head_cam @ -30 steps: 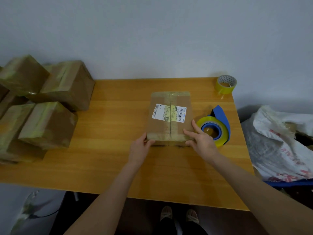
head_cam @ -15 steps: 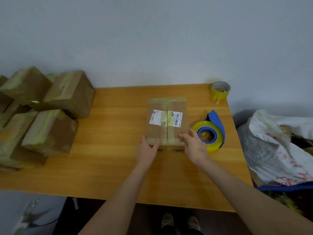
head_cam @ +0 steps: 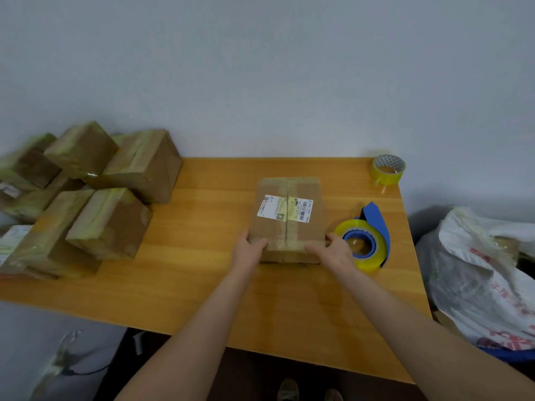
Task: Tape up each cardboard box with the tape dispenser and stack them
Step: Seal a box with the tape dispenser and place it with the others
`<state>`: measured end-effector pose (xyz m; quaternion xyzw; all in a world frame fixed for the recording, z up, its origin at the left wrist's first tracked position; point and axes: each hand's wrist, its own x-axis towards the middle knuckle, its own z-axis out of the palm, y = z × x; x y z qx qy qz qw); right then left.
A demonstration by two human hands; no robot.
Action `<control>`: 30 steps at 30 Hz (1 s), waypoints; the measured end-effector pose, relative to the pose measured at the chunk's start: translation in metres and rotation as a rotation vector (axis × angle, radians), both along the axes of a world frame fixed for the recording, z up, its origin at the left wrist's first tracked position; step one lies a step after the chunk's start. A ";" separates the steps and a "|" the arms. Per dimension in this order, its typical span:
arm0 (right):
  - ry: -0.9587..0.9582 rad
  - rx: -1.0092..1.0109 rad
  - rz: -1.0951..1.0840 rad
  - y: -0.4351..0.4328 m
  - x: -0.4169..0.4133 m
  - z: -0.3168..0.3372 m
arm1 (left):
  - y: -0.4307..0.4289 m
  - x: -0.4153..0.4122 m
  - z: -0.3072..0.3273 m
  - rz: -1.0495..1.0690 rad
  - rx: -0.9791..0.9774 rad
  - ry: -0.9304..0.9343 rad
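Observation:
A taped cardboard box (head_cam: 289, 195) with a white and yellow shipping label lies flat in the middle of the wooden table (head_cam: 202, 285). My left hand (head_cam: 247, 250) grips its near left corner and my right hand (head_cam: 333, 251) grips its near right corner. The blue tape dispenser (head_cam: 366, 241) with a yellow roll lies just right of my right hand. Several taped boxes (head_cam: 113, 224) are piled at the table's left end.
A spare yellow tape roll (head_cam: 387, 169) stands at the far right corner of the table. A white plastic sack (head_cam: 477, 279) sits on the floor to the right. A grey wall runs along the table's far edge.
Both hands have closed in on the box's near corners; the right hand's fingers curled from flat on top to gripping the corner. The camera view has tilted upward a little.

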<state>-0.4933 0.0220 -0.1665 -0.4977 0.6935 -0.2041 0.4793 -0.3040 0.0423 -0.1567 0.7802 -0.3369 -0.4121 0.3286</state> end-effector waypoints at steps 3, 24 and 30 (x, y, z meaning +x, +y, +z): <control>-0.112 -0.057 -0.032 -0.007 0.010 0.007 | 0.001 0.010 0.016 0.077 -0.056 0.003; -0.688 0.057 -0.348 -0.102 0.267 0.041 | -0.101 0.263 0.066 -0.107 -0.203 -0.266; -0.759 0.052 -0.582 -0.127 0.331 0.032 | -0.134 0.321 0.065 -0.281 -0.150 -0.468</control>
